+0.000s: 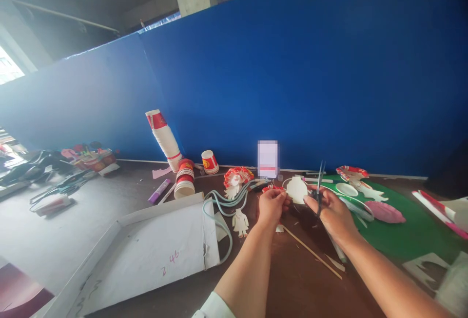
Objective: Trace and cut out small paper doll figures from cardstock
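My left hand [272, 206] pinches the left edge of a cream-white paper cutout [297, 190]. A pair of scissors [321, 181] is in my right hand [334, 215], its blades pointing up and away from the paper. My right thumb is at the cutout's right edge. Behind my left hand shows part of a red and white paper piece [272, 188]. To the left lie a paper cutout of a small figure [240, 223] and a frilled red and white paper-cup flower [237, 177]. Below my hands rests a thin wooden stick [310, 252].
A leaning stack of paper cups [166, 140], a single cup [209, 162] and a purple glue stick [159, 190] stand or lie left. Grey cables [223, 197] run beside a white box lid [146, 254]. A green mat [387, 240] with a pink oval piece [384, 211] lies right. Behind rises a blue partition [292, 74].
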Motion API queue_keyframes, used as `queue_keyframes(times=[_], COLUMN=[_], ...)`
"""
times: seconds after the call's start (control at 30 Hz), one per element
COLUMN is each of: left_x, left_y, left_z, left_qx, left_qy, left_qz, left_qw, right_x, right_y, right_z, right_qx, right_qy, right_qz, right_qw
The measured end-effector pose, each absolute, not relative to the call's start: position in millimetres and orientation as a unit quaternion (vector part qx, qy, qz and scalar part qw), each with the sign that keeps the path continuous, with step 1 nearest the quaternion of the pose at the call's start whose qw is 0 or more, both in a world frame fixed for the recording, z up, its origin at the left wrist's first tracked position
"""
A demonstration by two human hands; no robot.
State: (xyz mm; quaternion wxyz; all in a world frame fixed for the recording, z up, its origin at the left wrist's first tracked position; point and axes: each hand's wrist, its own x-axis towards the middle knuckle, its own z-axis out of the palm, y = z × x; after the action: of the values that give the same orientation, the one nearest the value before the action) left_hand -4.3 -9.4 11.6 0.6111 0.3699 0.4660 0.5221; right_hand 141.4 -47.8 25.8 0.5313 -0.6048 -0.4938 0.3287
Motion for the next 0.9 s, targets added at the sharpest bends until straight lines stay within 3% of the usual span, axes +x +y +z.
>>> queue_keyframes(times=[0.9], left_x=[1], left_y=[-7], left_z=[13], left_qx=[0.366], left_qy=[0.456], left_qz=[0.522], left_qw=[0.621], right_x=[149], right_y=[-36], right_z=[12], right_qx=[-0.635], right_qy=[-0.456], right_qz=[0.306], right_qw=[0.544])
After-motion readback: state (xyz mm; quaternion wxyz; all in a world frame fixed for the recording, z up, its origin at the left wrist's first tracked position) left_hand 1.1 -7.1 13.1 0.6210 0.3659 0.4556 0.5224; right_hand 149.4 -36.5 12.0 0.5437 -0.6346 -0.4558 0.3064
